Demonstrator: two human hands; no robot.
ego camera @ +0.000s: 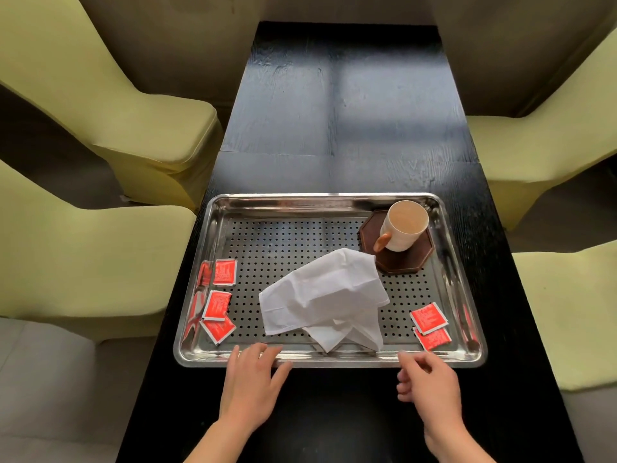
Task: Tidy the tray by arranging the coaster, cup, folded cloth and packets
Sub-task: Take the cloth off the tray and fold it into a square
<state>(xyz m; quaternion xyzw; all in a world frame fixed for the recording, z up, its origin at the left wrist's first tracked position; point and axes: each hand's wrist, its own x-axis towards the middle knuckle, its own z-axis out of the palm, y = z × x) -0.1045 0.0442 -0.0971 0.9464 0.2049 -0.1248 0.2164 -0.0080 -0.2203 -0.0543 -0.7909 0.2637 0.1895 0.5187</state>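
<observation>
A perforated steel tray (300, 202) lies on the black table. In its far right corner a cream cup (404, 225) stands on a dark brown octagonal coaster (400, 262). A white cloth (324, 295) lies rumpled in the tray's middle. Three red packets (217, 304) lie at the left side, two more red packets (430, 325) at the near right. My left hand (252, 382) rests open at the tray's near rim, fingers spread. My right hand (425, 382) hovers by the near rim, fingers loosely curled, holding nothing.
Yellow-green covered chairs (150, 128) stand along both sides of the narrow table (344, 95). The far half of the table stretches away beyond the tray.
</observation>
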